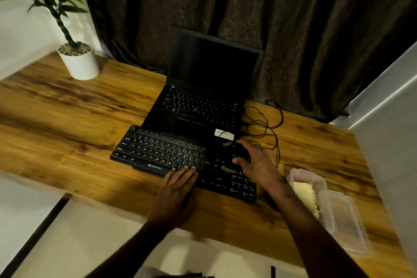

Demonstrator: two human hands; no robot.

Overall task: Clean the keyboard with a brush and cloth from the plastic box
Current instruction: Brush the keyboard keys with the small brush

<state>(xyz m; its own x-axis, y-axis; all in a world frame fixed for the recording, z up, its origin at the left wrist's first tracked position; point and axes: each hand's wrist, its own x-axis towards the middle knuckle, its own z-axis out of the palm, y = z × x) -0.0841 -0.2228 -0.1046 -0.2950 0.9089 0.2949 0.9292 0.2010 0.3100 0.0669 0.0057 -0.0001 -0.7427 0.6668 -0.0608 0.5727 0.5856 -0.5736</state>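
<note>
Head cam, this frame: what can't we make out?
Plastic box: head view, motion blur and cloudy walls hide its contents.
Dark object under right hand: the hand covers it; identity and grip unclear.
Keyboard: right keys partly behind that hand.

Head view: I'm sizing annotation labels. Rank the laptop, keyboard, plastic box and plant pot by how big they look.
1. laptop
2. keyboard, close behind
3. plastic box, blurred and nearest the camera, so its rank is unsure
4. plant pot
</note>
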